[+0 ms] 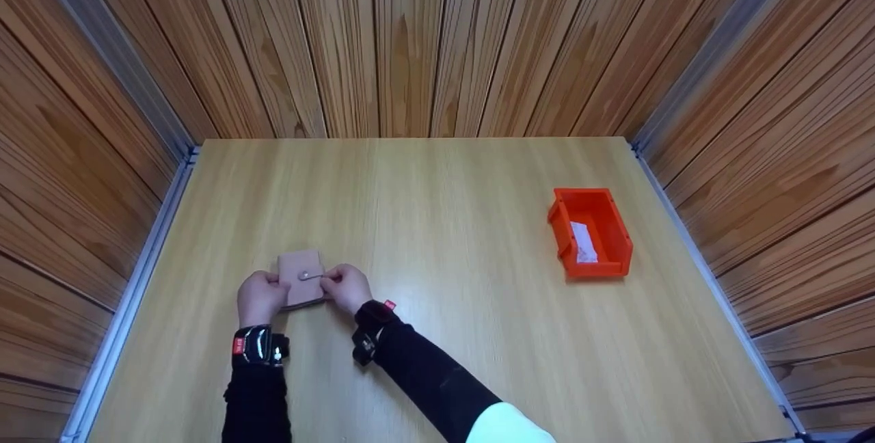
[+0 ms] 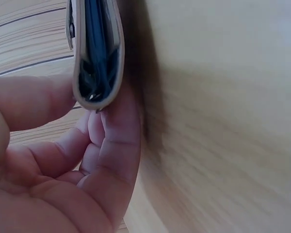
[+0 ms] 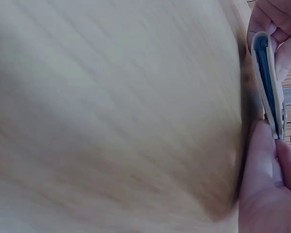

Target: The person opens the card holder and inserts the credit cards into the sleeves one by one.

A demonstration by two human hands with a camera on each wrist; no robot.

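Note:
A small pink wallet (image 1: 301, 277) with a snap strap lies closed at the front left of the wooden table (image 1: 437, 224). My left hand (image 1: 260, 297) grips its left edge, thumb on top and fingers underneath, as the left wrist view shows on the wallet (image 2: 94, 53). My right hand (image 1: 346, 287) pinches the strap end at the right edge of the wallet (image 3: 269, 82). The wallet's dark inner layers show edge-on in both wrist views, slightly lifted off the table.
An orange plastic bin (image 1: 590, 232) with a white slip inside stands at the right of the table. Wood-panelled walls close in the back and both sides. Metal rails run along the table's left and right edges.

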